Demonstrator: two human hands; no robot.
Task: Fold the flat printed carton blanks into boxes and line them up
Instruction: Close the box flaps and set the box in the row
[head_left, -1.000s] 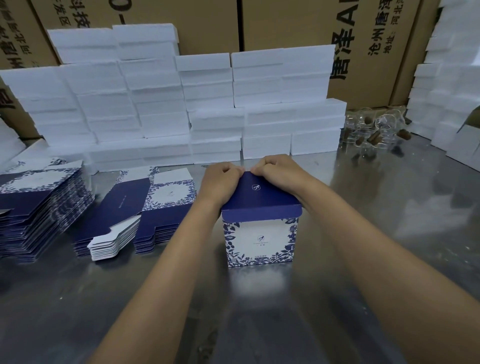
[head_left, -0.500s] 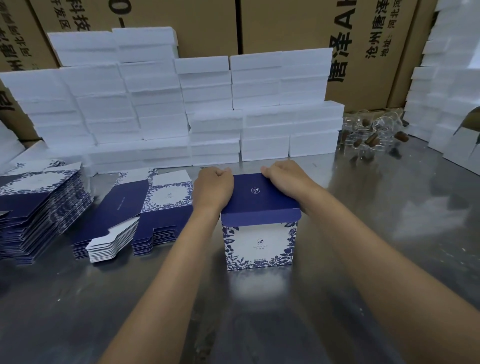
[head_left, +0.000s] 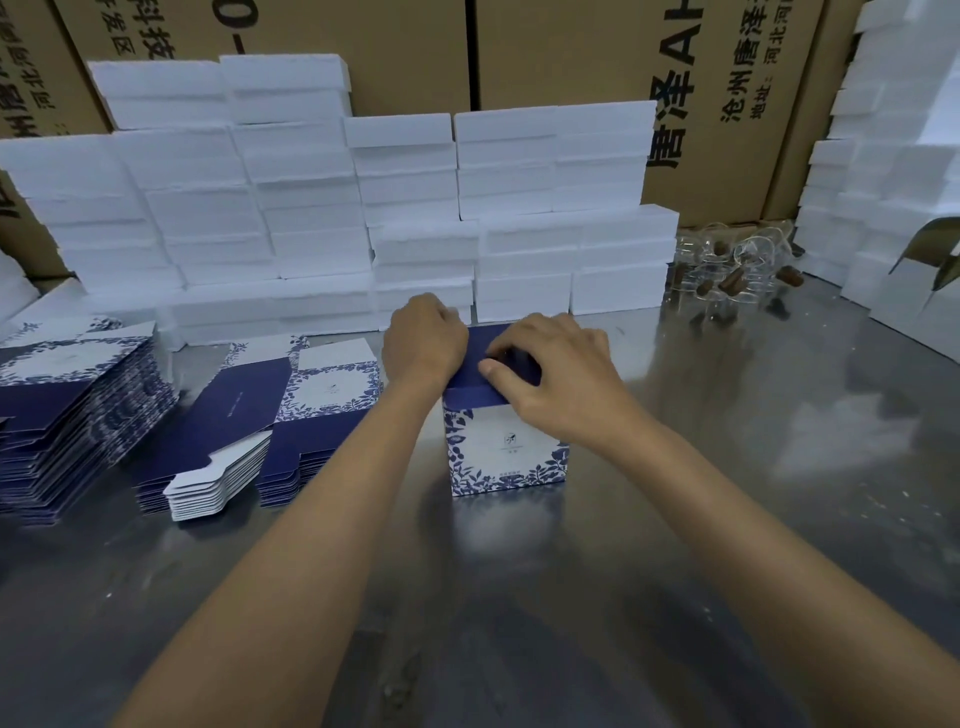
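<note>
Both hands were on top of one folded carton box (head_left: 506, 452). The left hand (head_left: 426, 340) was curled over the far left edge of the dark blue lid (head_left: 480, 382), holding it down. The right hand (head_left: 556, 364) lay over the lid's right side, its fingers bent and its thumb pressing the front edge. I could not tell if the fingers were tucked under a flap.

The box stood upright on the shiny metal table (head_left: 727, 467), close to the middle. Flat carton blanks (head_left: 249, 415) sat in a pile at 9 o'clock from it, with a taller pile of blanks (head_left: 67, 410) farther out the same way. White foam blocks (head_left: 415, 208) were stacked at 12 o'clock, and small glass bottles with corks (head_left: 737, 270) lay at 2 o'clock.

It looked like the lid was being closed. To do it well, the hands should push evenly on both sides so the flap slides in straight. Pushing too hard could bend the thin card.
</note>
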